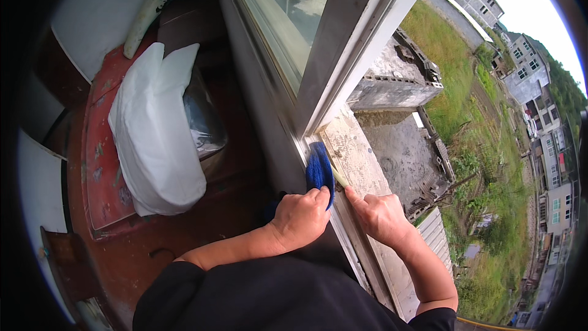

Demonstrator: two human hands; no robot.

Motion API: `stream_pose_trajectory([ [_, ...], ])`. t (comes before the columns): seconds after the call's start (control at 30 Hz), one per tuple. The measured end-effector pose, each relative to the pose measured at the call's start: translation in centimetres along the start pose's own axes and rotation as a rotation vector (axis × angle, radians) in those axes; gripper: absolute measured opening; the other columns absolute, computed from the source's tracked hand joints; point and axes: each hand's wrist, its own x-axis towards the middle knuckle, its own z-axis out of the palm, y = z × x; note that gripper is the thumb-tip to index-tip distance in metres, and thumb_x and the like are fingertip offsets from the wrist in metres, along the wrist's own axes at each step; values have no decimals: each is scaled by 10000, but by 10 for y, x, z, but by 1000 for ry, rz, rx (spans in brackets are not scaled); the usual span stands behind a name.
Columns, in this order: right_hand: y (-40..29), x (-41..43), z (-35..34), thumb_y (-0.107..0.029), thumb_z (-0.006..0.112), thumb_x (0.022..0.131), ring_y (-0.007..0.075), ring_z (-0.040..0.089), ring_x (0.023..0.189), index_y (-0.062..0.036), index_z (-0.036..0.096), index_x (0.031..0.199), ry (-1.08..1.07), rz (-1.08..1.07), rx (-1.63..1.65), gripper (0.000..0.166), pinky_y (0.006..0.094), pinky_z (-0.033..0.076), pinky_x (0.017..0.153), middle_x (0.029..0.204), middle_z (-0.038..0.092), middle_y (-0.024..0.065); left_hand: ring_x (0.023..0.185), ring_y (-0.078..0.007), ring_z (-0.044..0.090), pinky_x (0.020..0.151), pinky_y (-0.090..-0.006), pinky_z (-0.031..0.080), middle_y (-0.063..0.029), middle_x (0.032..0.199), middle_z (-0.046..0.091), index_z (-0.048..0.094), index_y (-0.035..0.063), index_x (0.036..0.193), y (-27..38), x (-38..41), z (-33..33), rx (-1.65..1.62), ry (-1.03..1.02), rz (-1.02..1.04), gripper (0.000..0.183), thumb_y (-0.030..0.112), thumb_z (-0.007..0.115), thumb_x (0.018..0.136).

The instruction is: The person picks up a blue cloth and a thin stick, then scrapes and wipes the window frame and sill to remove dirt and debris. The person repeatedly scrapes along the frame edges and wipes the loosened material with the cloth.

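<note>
A blue cloth (319, 172) lies along the bottom track of an open window, in the corner by the upright frame (347, 46). My left hand (301, 218) grips the cloth's near end between thumb and fingers. More blue fabric shows beside that hand's left side. Just to the right, my right hand (383, 216) is closed around a thin, pale stick-like tool (339, 175), its index finger stretched along it. The tool's far end meets the cloth's right edge, and its tip is hidden there. Dirt marks the window sill (365, 161) outside the track.
Left of the wall, a white fabric bundle (154, 147) rests on a red, worn surface (98, 179), beside a clear plastic-wrapped item (204, 119). A glass pane (285, 4) stands beyond the upright frame. Outside, far below, are a concrete-walled yard (395, 147), grass and buildings.
</note>
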Motion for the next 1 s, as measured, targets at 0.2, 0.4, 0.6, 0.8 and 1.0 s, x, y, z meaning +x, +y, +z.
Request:
stream_pose_trajectory([
  [0.2, 1, -15, -8, -98, 560, 799, 237, 591, 499, -48, 592, 1269, 15, -8, 11, 474, 377, 471, 460, 607, 566, 64, 649, -331, 659, 572, -408, 546, -155, 789, 639, 581, -37, 1024, 4, -3, 0, -30, -38, 61, 274, 124, 638, 810],
  [0.4, -7, -43, -22, -136, 608, 814, 233, 569, 473, -113, 608, 1255, 14, 83, 117, 442, 384, 452, 439, 593, 536, 41, 699, -342, 650, 616, -410, 546, -151, 820, 634, 612, -39, 1097, 4, -15, 2, -206, -74, 109, 316, 108, 632, 818],
  [0.6, -16, -36, -18, -74, 620, 800, 269, 573, 491, -102, 607, 1248, 84, 166, 180, 449, 400, 432, 441, 604, 559, 65, 709, -350, 634, 616, -407, 531, -143, 840, 603, 644, -3, 1093, -11, -6, -18, -224, 81, 54, 277, 85, 619, 832],
  [0.8, -29, -42, -26, -92, 575, 836, 318, 621, 559, -72, 654, 1172, 132, 299, 418, 346, 434, 487, 533, 615, 613, 140, 873, -339, 626, 765, -379, 517, -145, 1032, 578, 645, -7, 1029, -41, 15, -43, -158, 179, 45, 218, 45, 594, 824],
  [1.0, -36, -61, -39, -90, 573, 850, 352, 618, 585, -63, 657, 1160, 148, 340, 497, 322, 444, 488, 550, 653, 628, 161, 911, -353, 637, 790, -393, 520, -149, 1089, 617, 634, -23, 1038, -54, 44, -39, -66, 214, 121, 214, 50, 595, 840],
])
